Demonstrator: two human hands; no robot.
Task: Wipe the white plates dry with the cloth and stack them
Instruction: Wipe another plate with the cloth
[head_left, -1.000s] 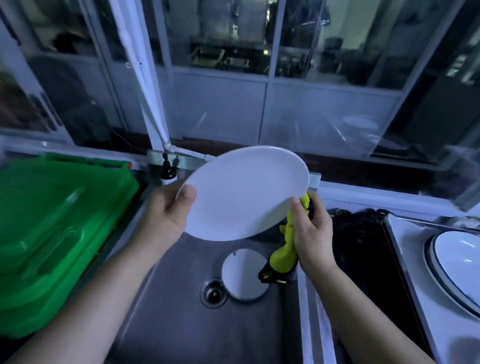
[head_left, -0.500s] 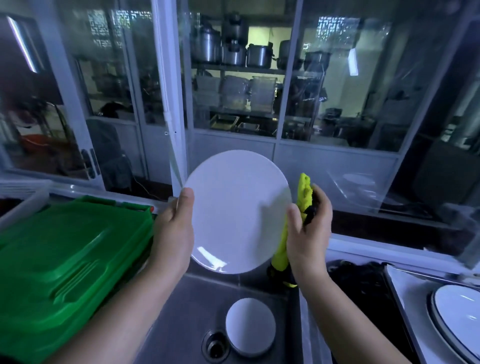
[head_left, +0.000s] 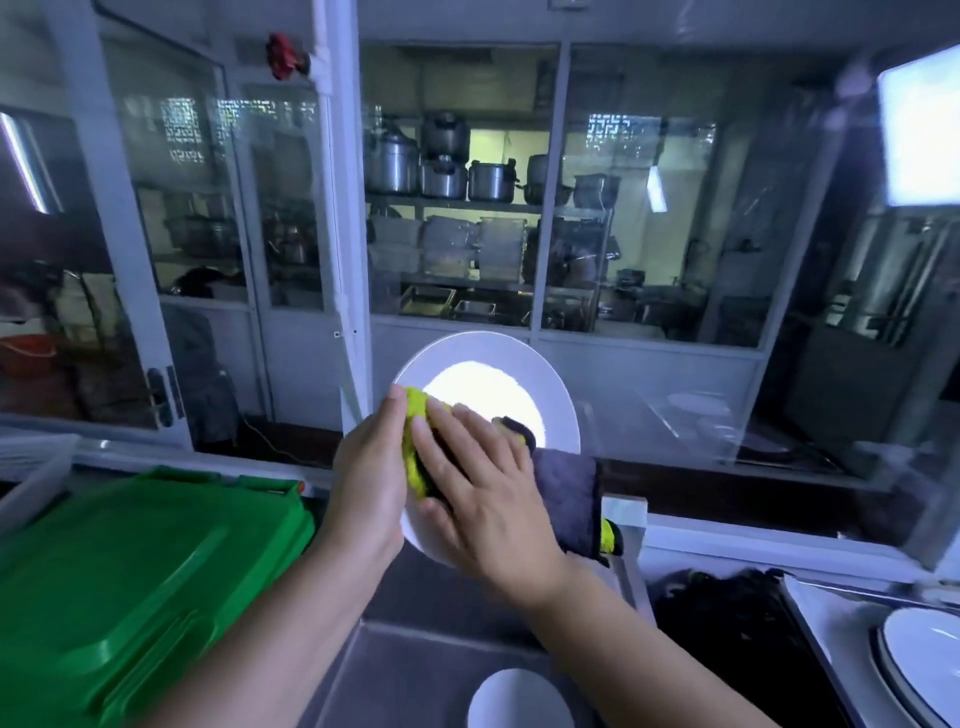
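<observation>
1. The plate (head_left: 488, 387) is held up nearly on edge above the sink (head_left: 410, 670), its face turned toward the person and a bright glare at its centre.
2. The left hand (head_left: 366, 483) grips the plate at its left rim, thumb on the front. The fingers behind are hidden, so how firm the hold is cannot be told.
3. The right hand (head_left: 480, 493) lies flat, fingers straight, pressing the cloth (head_left: 415, 421) against the lower left of the plate's face. It pinches nothing. A grey part of the cloth hangs loose off the right.
4. Main risk: the plate is held by one edge only, and the flat palm pushes on it. A hard push, or a wet rim, could likely twist it out of the left hand and drop it into the sink.
5. A round white piece (head_left: 519, 696) lies in the sink just below, so a dropped plate could strike it and chip.
6. The cloth is only pressed, not grasped, and could slide off or bunch, leaving the upper and right areas damp.
7. The back of the plate is probably not yet wiped, and turning it means shifting the grip.
8. The stacked plates (head_left: 924, 660) sit well apart at the right, so the carry across also needs care.
</observation>
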